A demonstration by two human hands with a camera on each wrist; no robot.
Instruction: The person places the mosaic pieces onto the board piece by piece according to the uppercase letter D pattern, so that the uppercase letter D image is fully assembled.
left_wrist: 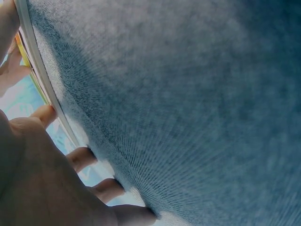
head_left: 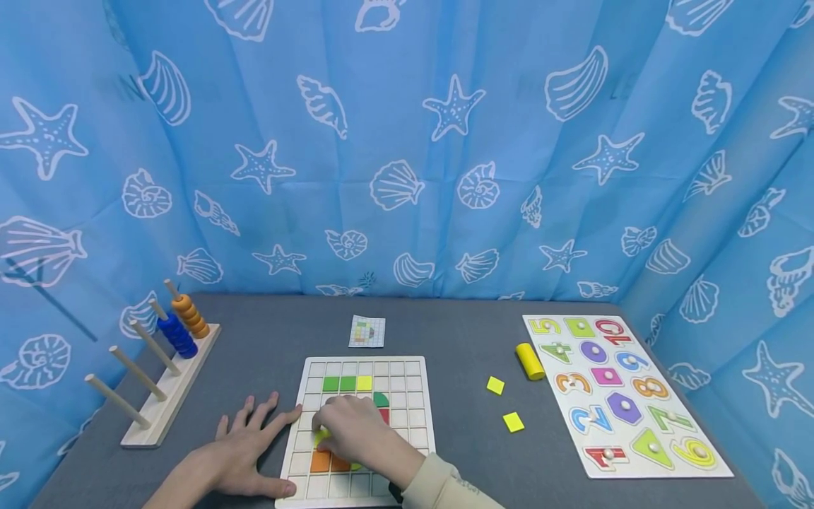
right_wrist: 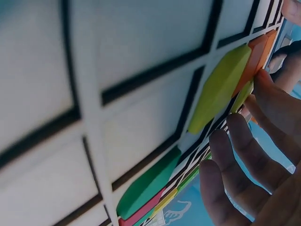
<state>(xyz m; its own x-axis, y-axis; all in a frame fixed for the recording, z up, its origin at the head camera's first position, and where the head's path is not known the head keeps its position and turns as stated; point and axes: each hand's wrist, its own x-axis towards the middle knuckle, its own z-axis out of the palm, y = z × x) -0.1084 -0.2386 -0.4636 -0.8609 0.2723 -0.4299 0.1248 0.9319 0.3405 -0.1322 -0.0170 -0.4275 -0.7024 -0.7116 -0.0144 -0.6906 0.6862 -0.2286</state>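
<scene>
A white gridded wooden board [head_left: 416,417] lies on the table, with coloured tiles in some of its squares. My right hand [head_left: 359,435] is over the middle of it, pinching a yellow-green piece [right_wrist: 242,96] at the board's surface. Close by are orange tiles [head_left: 320,461] and another yellow-green piece [right_wrist: 221,87]. Further up the grid sit green tiles [head_left: 331,384], a yellow tile [head_left: 364,383], a rounded dark green piece [head_left: 381,400] and a red piece [head_left: 384,416], partly covered. My left hand [head_left: 244,452] lies with fingers spread, its index finger and thumb touching the board's left edge.
A small pattern card [head_left: 367,331] lies behind the board. To the right are two loose yellow tiles [head_left: 495,385], a yellow cylinder [head_left: 530,361] and a number puzzle board [head_left: 626,399]. A peg stand [head_left: 172,396] with blue and orange rings stands at left. A blue curtain [head_left: 407,141] hangs behind.
</scene>
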